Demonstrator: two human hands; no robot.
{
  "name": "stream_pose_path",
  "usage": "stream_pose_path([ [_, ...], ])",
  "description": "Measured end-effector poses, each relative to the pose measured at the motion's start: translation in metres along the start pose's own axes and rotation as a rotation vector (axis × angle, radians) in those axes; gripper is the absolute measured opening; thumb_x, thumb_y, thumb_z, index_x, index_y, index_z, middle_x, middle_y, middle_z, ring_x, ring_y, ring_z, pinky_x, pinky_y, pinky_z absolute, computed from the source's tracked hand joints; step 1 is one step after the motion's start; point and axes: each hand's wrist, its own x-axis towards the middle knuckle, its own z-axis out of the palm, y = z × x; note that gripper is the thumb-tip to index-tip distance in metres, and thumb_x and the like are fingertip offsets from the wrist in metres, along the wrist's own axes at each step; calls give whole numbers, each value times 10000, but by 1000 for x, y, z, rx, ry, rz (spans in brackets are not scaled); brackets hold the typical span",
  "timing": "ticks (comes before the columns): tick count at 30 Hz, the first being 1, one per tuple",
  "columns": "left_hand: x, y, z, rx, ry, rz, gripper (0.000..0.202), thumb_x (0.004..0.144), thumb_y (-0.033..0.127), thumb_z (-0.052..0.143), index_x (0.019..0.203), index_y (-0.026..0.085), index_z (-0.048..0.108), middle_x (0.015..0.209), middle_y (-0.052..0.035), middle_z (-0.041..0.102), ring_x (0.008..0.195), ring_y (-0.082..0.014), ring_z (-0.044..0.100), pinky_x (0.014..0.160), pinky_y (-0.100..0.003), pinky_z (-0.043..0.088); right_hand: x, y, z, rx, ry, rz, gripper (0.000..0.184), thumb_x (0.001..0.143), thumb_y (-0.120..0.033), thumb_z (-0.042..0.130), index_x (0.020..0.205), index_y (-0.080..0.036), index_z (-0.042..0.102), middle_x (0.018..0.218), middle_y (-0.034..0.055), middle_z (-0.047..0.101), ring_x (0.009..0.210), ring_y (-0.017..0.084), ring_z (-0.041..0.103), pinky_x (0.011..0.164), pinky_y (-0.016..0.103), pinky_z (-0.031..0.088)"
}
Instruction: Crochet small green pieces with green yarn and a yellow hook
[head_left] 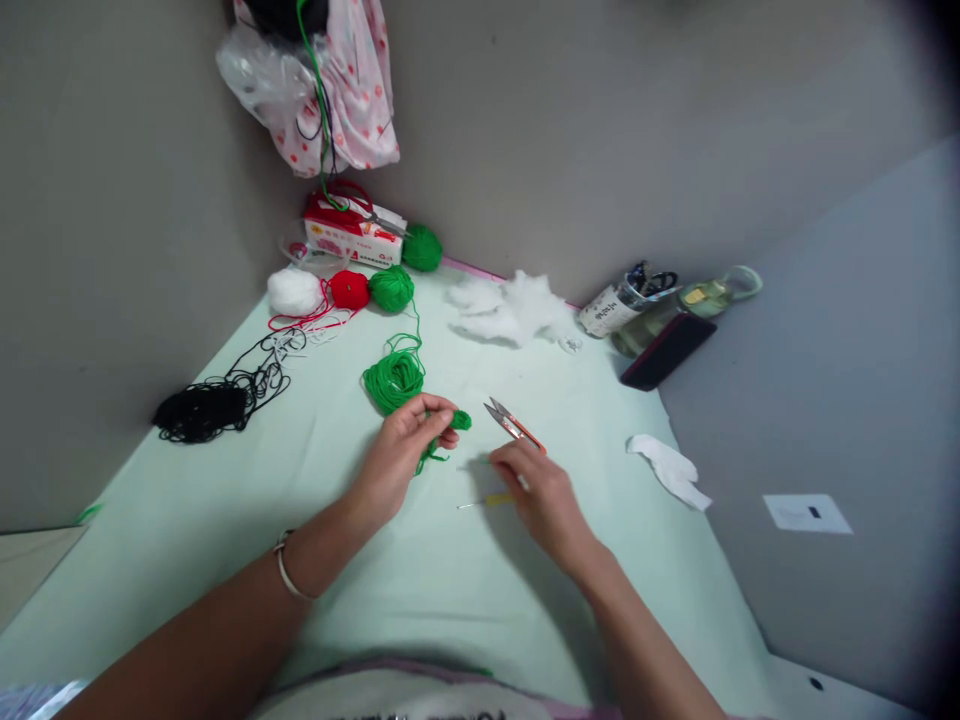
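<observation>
My left hand (405,445) pinches a small green crocheted piece (460,421) between thumb and fingers, and a short green tail dangles below it. Just beyond lies a loose coil of green yarn (393,380). My right hand (538,490) is closed with the fingertips together; a tiny green bit shows at the tips, too small to name. Thread snips (517,424) with orange handles lie right behind that hand, blades pointing away to the left. A crochet hook (495,499) with a yellow handle rests on the table, partly hidden under the right hand.
Green (391,289), red (350,290) and white yarn balls (295,292) stand at the back left, near black yarn (201,410). White stuffing (517,308) lies at the back. A pen cup (611,308), a dark phone (667,352) and crumpled tissue (670,470) are at right.
</observation>
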Motion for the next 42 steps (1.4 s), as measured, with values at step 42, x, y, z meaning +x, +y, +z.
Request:
stream_pose_path([
  [42, 3, -8, -3, -41, 29, -163, 212, 779, 313, 800, 911, 182, 698, 825, 14, 644, 738, -96, 596, 718, -196, 469, 21, 94, -35, -306, 135, 462, 261, 874, -101, 546, 953, -222, 763, 927, 95, 650, 849, 230, 561, 751, 329, 370],
])
